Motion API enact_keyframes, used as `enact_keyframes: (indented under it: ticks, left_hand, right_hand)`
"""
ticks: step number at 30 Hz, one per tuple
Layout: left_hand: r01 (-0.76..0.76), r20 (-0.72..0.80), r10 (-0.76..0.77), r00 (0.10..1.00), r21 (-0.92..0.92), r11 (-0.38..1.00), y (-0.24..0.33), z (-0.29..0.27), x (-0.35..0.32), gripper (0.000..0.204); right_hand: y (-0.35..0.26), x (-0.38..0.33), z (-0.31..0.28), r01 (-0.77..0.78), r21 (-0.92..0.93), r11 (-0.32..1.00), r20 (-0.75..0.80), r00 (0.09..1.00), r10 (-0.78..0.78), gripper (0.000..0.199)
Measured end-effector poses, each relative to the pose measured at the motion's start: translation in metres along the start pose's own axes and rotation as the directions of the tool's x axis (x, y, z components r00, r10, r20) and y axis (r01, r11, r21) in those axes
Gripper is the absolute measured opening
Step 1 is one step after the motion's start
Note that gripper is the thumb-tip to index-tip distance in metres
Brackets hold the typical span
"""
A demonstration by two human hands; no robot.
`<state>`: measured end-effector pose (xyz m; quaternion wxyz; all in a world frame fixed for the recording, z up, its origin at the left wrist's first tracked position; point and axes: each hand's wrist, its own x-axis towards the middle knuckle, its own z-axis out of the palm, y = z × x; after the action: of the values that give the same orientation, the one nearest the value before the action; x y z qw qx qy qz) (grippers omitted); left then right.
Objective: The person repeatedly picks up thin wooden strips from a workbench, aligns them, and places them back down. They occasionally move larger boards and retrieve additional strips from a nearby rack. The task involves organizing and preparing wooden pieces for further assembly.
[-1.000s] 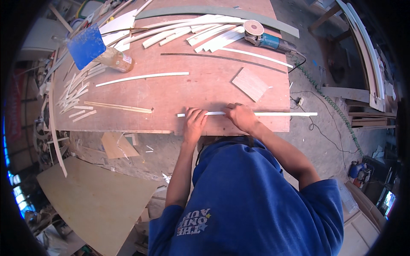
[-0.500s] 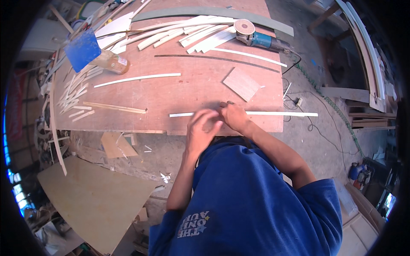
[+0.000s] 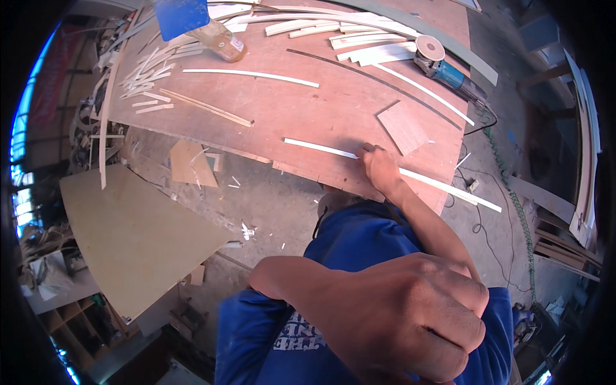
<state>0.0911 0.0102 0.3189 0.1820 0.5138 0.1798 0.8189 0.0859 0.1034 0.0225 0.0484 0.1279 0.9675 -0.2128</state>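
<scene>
My right hand (image 3: 380, 168) is down at the near edge of the wooden tabletop (image 3: 256, 102), its fingers bent together on a thin white strip (image 3: 443, 186). The strip runs to both sides of that hand, and its right end sticks out past the table. Large and close in front of my chest, my left hand (image 3: 410, 314) is curled into a fist. Its fingertips are hidden, so whatever it may hold cannot be seen. A small square wooden board (image 3: 403, 128) lies just beyond my right hand.
An angle grinder (image 3: 443, 67) rests at the far right of the table, beside a pile of pale strips (image 3: 372, 48). A bottle (image 3: 224, 43) with a blue top piece (image 3: 181, 18) stands far left. Short offcuts (image 3: 151, 80) lie near it. A plywood sheet (image 3: 141, 231) is below left.
My left hand has left the strip beside my right hand and come up close to the camera, now closed. My right hand stays on the strip. The whole view has turned and shifted.
</scene>
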Motion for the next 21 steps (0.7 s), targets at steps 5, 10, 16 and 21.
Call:
enact_keyframes:
  ticks: [5,10,16,21]
  left_hand:
    - [-0.095,-0.198,0.09,0.976,-0.017,0.995,-0.015,0.01,-0.001,0.041]
    - [-0.07,-0.226,0.08,0.971,0.05,0.996,-0.022,0.008,0.0,0.045]
    - [0.084,-0.112,-0.08,0.99,0.035,0.996,-0.021,0.002,0.001,0.04]
    - [0.204,-0.001,-0.218,0.976,0.348,0.915,-0.016,-0.031,-0.004,0.025]
  right_hand:
    - [0.012,0.003,0.019,-0.007,-0.03,1.0,0.063,0.998,0.009,0.025]
    - [0.013,0.001,0.015,0.05,-0.052,0.997,-0.013,0.999,-0.051,0.018]
    - [0.011,0.003,0.015,-0.01,-0.025,1.0,0.092,0.996,0.012,0.024]
    - [0.003,0.0,0.003,0.015,-0.005,1.0,0.017,1.0,-0.015,0.02]
